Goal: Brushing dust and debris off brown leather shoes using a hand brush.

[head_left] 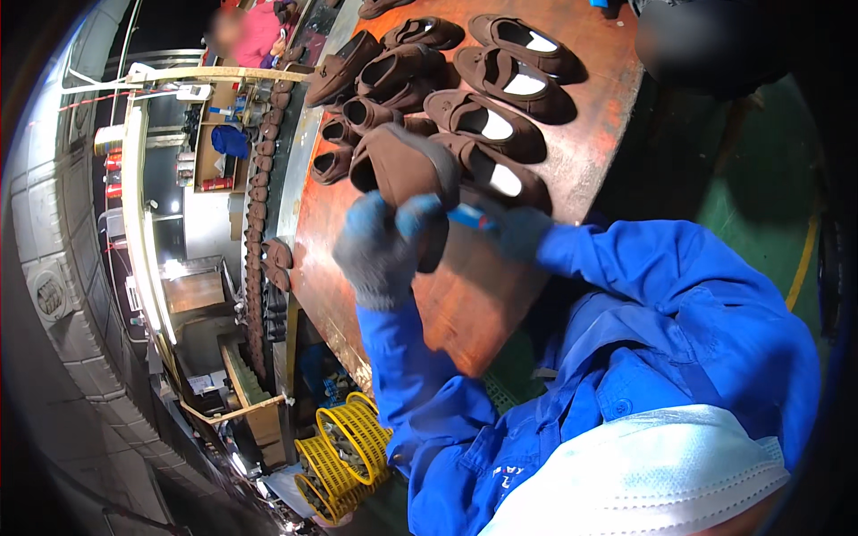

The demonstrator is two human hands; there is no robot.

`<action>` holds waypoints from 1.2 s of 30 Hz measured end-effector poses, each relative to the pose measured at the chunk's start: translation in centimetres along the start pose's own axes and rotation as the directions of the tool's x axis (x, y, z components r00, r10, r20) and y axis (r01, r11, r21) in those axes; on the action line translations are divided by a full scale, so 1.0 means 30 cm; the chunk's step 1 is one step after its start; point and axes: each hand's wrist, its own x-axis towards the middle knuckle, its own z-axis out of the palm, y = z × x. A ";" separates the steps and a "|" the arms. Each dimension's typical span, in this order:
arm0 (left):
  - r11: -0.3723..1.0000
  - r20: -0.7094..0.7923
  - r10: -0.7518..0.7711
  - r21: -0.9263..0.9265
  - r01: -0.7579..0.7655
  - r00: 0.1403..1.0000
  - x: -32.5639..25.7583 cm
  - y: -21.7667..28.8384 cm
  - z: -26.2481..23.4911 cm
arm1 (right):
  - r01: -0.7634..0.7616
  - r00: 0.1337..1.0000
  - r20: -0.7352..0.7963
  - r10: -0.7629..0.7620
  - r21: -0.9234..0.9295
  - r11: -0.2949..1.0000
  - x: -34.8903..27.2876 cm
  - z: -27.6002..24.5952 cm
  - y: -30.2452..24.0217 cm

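Observation:
My left hand [380, 246], in a grey glove with blue fingers, is closed round a dark brown shoe [407, 170] held up over the near part of the table. My right hand [523, 234], also gloved, is just right of that shoe. Its fingers are curled round a slim blue tool [469, 216] with a pale and reddish part, pointed at the shoe; its exact kind is too small and blurred to tell. Just beyond lie several brown shoes, among them one with a white insole [505, 181] and a smaller one [332, 165] lying left of my held shoe.
A worn orange-brown table [483, 308] carries the shoes. To the left runs a long line of shoes [257, 205] beside shelving. Yellow plastic baskets [344, 447] stand below the table's near left corner. A person in pink [255, 36] is at the far left; a dark figure [715, 45] is at the far right.

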 end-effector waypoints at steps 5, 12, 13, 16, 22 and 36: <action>0.934 0.254 0.242 0.200 -0.295 0.937 -0.337 -0.063 0.020 | -0.036 0.994 -0.107 0.037 0.017 0.999 0.047 -0.060 0.074; 0.945 0.470 0.091 0.239 -0.225 0.878 -0.717 -0.192 0.057 | 0.047 0.967 -0.252 -0.032 0.053 0.998 0.081 -0.142 0.199; 0.947 0.517 -0.112 0.314 -0.066 0.849 -0.720 -0.164 0.022 | 0.034 0.974 -0.225 -0.008 0.109 0.993 0.080 -0.179 0.199; 0.900 0.442 -0.228 0.436 0.015 0.867 -0.715 -0.119 -0.040 | 0.099 0.959 -0.280 -0.049 0.165 0.981 0.086 -0.228 0.238; 0.916 0.006 -0.388 0.116 0.385 0.922 -0.866 -0.099 0.145 | 0.101 0.957 -0.252 -0.145 -0.179 0.979 0.093 -0.207 0.281; 0.607 -0.133 -0.741 -0.551 0.572 0.658 -0.884 0.172 0.295 | 0.447 0.888 0.064 -0.455 0.109 0.888 -0.122 -0.120 -0.030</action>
